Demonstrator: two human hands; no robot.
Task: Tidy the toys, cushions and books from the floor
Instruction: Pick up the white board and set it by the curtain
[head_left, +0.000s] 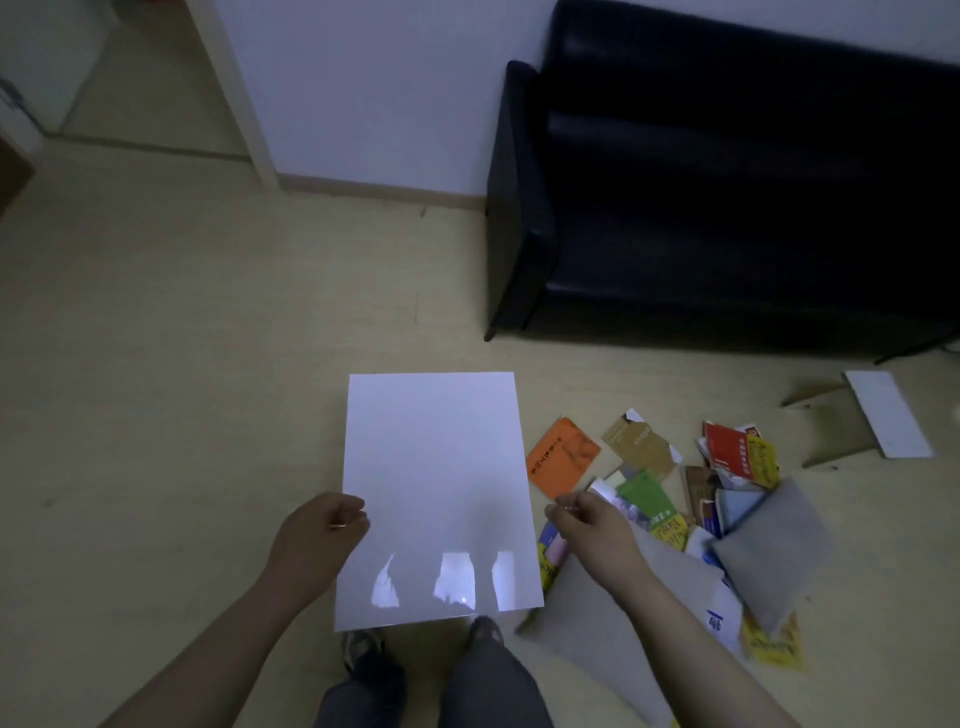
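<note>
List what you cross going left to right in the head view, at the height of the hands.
left hand → white sheet → right hand → green book → grey cushion. The orange book is left out because it sits above the right hand, so its place in the order is unclear.

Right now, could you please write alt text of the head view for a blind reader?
A person's left hand grips a glossy white sheet above the floor; the right hand is curled beside its other edge. Books and grey cushions lie before a black sofa.
</note>
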